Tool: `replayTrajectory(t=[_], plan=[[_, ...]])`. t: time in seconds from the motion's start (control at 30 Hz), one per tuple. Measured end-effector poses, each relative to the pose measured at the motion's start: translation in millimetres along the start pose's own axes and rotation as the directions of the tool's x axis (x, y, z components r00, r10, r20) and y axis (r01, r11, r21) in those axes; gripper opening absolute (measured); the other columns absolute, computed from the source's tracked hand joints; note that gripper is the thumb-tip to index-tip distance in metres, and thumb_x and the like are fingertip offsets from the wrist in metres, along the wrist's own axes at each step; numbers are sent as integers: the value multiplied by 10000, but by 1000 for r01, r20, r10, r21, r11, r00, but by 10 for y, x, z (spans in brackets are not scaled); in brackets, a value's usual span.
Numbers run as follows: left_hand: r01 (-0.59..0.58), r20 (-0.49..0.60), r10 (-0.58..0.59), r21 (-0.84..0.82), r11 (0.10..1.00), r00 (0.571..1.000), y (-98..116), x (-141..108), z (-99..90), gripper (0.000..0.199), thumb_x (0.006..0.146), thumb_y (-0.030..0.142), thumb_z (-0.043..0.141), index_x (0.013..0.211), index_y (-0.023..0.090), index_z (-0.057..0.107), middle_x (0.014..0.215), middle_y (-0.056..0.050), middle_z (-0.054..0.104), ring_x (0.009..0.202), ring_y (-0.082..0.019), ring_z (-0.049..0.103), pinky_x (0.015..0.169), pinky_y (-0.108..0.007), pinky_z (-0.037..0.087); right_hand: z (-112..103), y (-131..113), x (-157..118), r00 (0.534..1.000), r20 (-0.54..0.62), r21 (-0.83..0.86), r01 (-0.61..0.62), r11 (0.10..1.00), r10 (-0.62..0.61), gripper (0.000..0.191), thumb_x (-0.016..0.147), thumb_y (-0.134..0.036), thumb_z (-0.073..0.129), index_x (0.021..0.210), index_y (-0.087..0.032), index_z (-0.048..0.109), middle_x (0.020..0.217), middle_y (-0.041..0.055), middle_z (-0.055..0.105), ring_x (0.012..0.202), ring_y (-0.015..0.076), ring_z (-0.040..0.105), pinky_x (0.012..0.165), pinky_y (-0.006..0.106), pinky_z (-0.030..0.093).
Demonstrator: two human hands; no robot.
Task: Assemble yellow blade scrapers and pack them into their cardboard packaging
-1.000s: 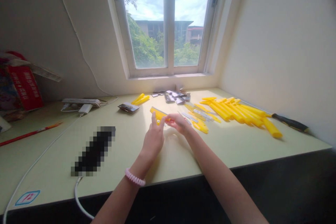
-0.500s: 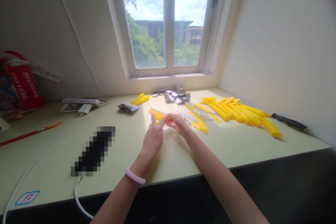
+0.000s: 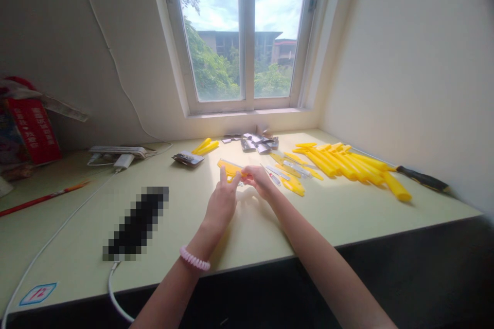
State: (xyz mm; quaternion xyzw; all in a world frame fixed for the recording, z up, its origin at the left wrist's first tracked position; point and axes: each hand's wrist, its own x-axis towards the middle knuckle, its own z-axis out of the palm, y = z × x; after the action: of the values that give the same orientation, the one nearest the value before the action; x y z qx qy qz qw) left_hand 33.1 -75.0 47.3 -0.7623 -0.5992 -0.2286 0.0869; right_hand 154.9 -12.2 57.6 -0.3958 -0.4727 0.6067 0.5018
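Note:
My left hand (image 3: pixel 221 201) is closed around the near side of a flat yellow plastic piece with a thin metal strip along its top edge (image 3: pixel 229 168). One finger lies over its face. At the right end of that piece, my right hand (image 3: pixel 259 182) pinches with thumb and fingers; its fingertips are partly hidden. Small shiny bits (image 3: pixel 241 183) show just below the hands, too small to name. Close to the right hand, flat yellow plastic pieces (image 3: pixel 294 185) and silvery metal strips (image 3: pixel 278 171) lie on the table.
A row of yellow tube-like handles (image 3: pixel 335 162) and a black-handled tool (image 3: pixel 422 179) lie at right. Dark packets (image 3: pixel 188 159), more yellow handles (image 3: pixel 206 147) and a silvery pile (image 3: pixel 259 142) lie toward the window. A cabled, blurred-out dark object (image 3: pixel 137 222) and power strip (image 3: pixel 116 151) are left.
Both hands stay on the yellow piece, with the left hand's fingers slightly shifted. The whole view has moved a little; the other things on the table lie as before.

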Motion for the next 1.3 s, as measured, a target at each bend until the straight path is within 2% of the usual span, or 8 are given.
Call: replayTrajectory(t=[0.2, 0.3, 0.43, 0.6, 0.7, 0.8, 1.17, 1.3], plan=[[109, -16, -110, -44, 993, 994, -100, 96, -29, 517, 785, 50, 362, 1261, 245, 406, 1386, -187, 257, 803, -206, 613, 720, -343, 463, -98, 82, 108, 990, -1, -319, 130, 939, -138, 265, 756, -326, 419, 680, -150, 601, 644, 46, 613, 581, 140, 543, 518, 252, 417], [176, -105, -197, -181, 968, 975, -149, 195, -59, 495, 785, 73, 361, 1249, 236, 414, 1368, -192, 292, 785, -207, 608, 717, -363, 462, -193, 188, 167, 951, 6, -676, 231, 699, -309, 161, 700, -216, 475, 651, -165, 620, 657, 38, 624, 625, 146, 543, 572, 253, 406], [146, -227, -309, -536, 832, 924, -201, 358, -88, 452, 761, 98, 417, 1176, 269, 458, 1204, -98, 487, 736, -151, 584, 682, -302, 469, -217, 264, 161, 933, 158, -795, 315, 519, -324, 180, 639, -106, 501, 699, -181, 653, 714, 33, 640, 648, 143, 548, 606, 248, 407], [108, 36, -384, -980, 166, 923, -239, 476, -41, 499, 697, 104, 508, 1156, 275, 418, 878, -11, 575, 487, -47, 467, 475, -178, 404, -147, 247, 103, 883, 290, -781, 441, 441, -369, 195, 631, -87, 526, 692, -201, 672, 719, 28, 604, 659, 146, 525, 637, 259, 406], [93, 162, -333, -972, -214, 929, -291, 468, -25, 555, 679, 86, 534, 1179, 279, 387, 779, 13, 553, 523, -43, 476, 469, -138, 372, -144, 249, 88, 884, 300, -788, 441, 430, -358, 185, 629, -90, 538, 682, -203, 674, 732, 25, 574, 675, 146, 507, 642, 258, 396], [138, 269, -281, -901, -411, 921, -379, 436, -41, 599, 663, 53, 547, 1186, 293, 381, 824, 4, 549, 532, -22, 470, 466, -109, 360, -156, 266, 93, 898, 287, -800, 416, 433, -333, 176, 637, -87, 537, 662, -201, 668, 743, 22, 552, 691, 143, 491, 644, 252, 385], [191, 358, -144, -749, -635, 923, -460, 368, -101, 560, 751, 7, 426, 1226, 293, 347, 1034, -69, 512, 531, 19, 421, 455, -52, 357, -64, 310, 76, 850, 359, -869, 455, 193, -386, 130, 710, -62, 509, 686, -166, 583, 826, 72, 547, 827, 187, 456, 735, 306, 354], [282, 408, -60, -722, -632, 911, -481, 348, -81, 548, 750, 22, 449, 1217, 290, 348, 1057, -67, 513, 544, 18, 433, 455, -49, 359, -113, 247, 140, 851, 212, -861, 395, 319, -481, 128, 755, -98, 454, 723, -172, 554, 790, 64, 564, 791, 181, 458, 731, 308, 354]])
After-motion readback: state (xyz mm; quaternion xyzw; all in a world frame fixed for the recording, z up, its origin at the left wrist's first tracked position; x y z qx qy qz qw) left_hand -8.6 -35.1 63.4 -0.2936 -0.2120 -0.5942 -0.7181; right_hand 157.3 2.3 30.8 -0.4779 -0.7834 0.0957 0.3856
